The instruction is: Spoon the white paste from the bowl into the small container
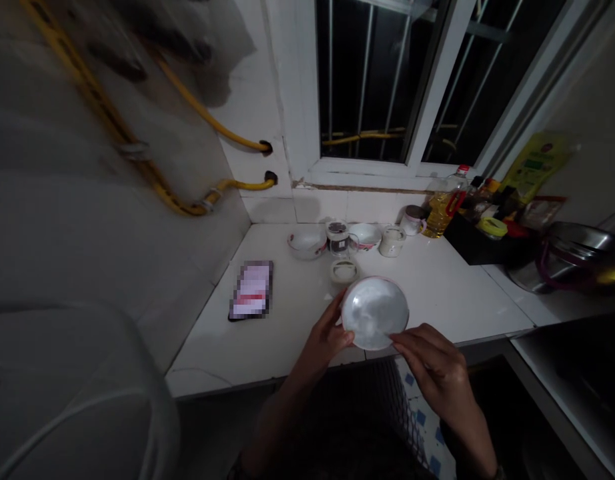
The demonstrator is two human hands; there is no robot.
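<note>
I hold a white ceramic bowl (pixel 374 313) in both hands at lower centre of the frame, above the front edge of the white tiled bench (pixel 212 353), its pale inside tilted up toward me. My left hand (pixel 327 333) grips the rim on the left side, fingers curled around it. My right hand (pixel 432 370) comes in from the lower right, fingers spread and pressed on the lower right rim. Both forearms rise from the bottom of the frame.

Just beyond the bowl sits a small glass jar (pixel 343 272). Behind it, along the wall, stand two more bowls (pixel 306 243) (pixel 365 236) and two jars (pixel 337 238) (pixel 392 241). A phone (pixel 251 290), its screen blurred, lies at left. A bottle of yellow oil (pixel 445 207) stands at upper right, above a steel pot (pixel 572 257).
</note>
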